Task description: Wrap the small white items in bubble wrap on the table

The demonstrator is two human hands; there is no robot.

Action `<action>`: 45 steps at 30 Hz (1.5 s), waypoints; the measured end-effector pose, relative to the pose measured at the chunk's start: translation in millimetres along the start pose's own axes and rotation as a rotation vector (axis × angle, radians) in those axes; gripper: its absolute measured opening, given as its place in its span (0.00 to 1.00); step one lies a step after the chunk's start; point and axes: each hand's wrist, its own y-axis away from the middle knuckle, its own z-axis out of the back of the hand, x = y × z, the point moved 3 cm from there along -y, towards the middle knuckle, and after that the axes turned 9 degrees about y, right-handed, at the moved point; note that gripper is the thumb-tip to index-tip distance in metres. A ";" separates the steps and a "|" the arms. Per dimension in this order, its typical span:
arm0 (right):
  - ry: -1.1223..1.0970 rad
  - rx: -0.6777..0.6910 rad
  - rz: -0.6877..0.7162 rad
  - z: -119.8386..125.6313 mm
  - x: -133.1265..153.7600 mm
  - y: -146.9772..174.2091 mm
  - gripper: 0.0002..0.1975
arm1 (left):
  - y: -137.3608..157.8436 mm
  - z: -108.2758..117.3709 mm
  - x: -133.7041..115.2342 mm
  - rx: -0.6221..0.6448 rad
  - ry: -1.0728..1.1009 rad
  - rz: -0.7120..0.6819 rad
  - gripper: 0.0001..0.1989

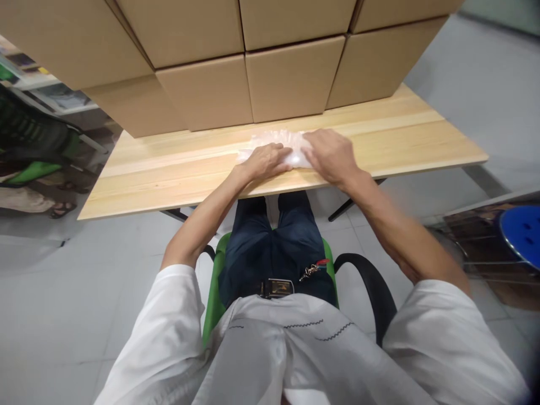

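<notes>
A crinkled, whitish see-through plastic wrap [300, 160] lies on the wooden table near its front edge. My left hand [265, 160] rests over its left part, fingers bent onto the plastic and thumb along the near side. At the right end, the fingers of my right hand [332, 154] are curled in and closed on the wrap. Between the two hands the plastic is bunched and shiny. Whether anything is inside it, I cannot tell.
Stacked cardboard boxes [295, 76] stand along the back of the table [169, 171]. I sit on a green chair [214, 304] with black armrests. A blue stool [523, 233] is at the right. Another person's sandalled foot [62, 208] shows at the left beside a dark chair [31, 126].
</notes>
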 end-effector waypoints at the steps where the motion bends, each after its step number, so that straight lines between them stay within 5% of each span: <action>1: -0.031 0.022 0.070 -5.5 10.9 2.2 0.29 | -1.3 0.6 1.5 0.001 0.001 -0.007 0.26; 7: -0.049 0.103 0.100 -40.0 38.0 8.0 0.30 | 1.5 1.4 2.7 0.007 -0.022 0.002 0.26; 13: -0.106 0.147 0.081 -38.3 17.9 1.5 0.28 | 10.5 23.4 12.7 0.003 0.068 0.075 0.22; 20: -0.346 0.286 0.113 -32.3 -12.0 -43.0 0.30 | -0.3 42.8 38.1 -0.007 0.300 0.123 0.17; 26: -0.366 0.273 -0.009 -44.0 -18.7 -61.4 0.30 | -17.0 29.2 53.4 -0.138 0.039 0.237 0.18; 30: -0.325 0.294 -0.047 -57.7 -27.9 -75.4 0.30 | -15.4 14.6 38.5 -0.236 -0.035 0.106 0.22; 36: -0.243 0.185 -0.146 -74.2 -35.0 -73.3 0.34 | -2.5 -11.8 29.4 -0.190 0.065 -0.023 0.33; 45: -0.178 0.112 -0.081 -57.5 -6.7 -33.3 0.36 | -5.6 -25.6 48.3 -0.120 0.118 0.161 0.40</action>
